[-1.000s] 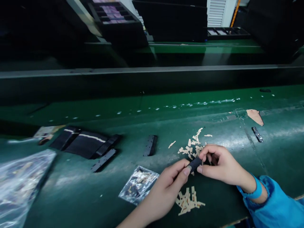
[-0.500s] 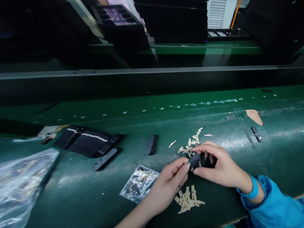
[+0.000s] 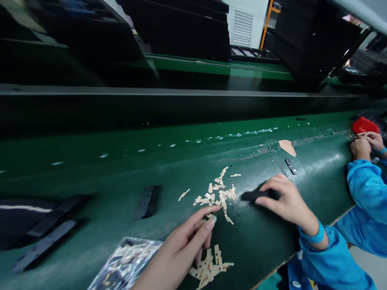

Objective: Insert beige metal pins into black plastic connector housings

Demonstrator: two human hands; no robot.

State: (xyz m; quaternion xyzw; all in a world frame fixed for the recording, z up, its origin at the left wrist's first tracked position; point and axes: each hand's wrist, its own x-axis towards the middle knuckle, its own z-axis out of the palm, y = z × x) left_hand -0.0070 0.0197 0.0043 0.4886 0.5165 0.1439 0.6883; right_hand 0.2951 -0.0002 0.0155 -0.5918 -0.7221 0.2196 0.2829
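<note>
Two bare hands are working over a green tabletop (image 3: 99, 177). Easiest landmark is the scrap pile (image 3: 218, 192), a scatter of little beige bits mid-tabletop.

The right hand (image 3: 286, 199) sits just right of the scrap pile, fingers curled down over a small black part (image 3: 254, 196) and gripping it. The part lies flat on the tabletop, and its free end pokes out toward the scrap pile, close to the nearest bits.

The left hand (image 3: 184, 241) comes in from the near side of the scrap pile. It's loosely spread and holding nothing, index finger stretched out with the tip right at the pile's near edge. Can't tell if it's actually touching a bit.

Other stuff:
- A second heap (image 3: 208, 268) of the same beige bits lies nearer than the scrap pile, just beside the left hand's fingers.
- A clear bag (image 3: 127, 262) sits near-left of the scrap pile, beside the left wrist.
- A black strip (image 3: 147, 201) lies left of the scrap pile, well apart.
- Further left are more black pieces (image 3: 45, 229), too blurry to make out.
- Beyond the scrap pile to the right there's a small dark clip (image 3: 290, 166) and a beige patch (image 3: 287, 147) on the tabletop.
- Far right of the scrap pile, a co-worker's hands (image 3: 365, 144) in blue sleeves sit by a red thing (image 3: 364, 125).
</note>
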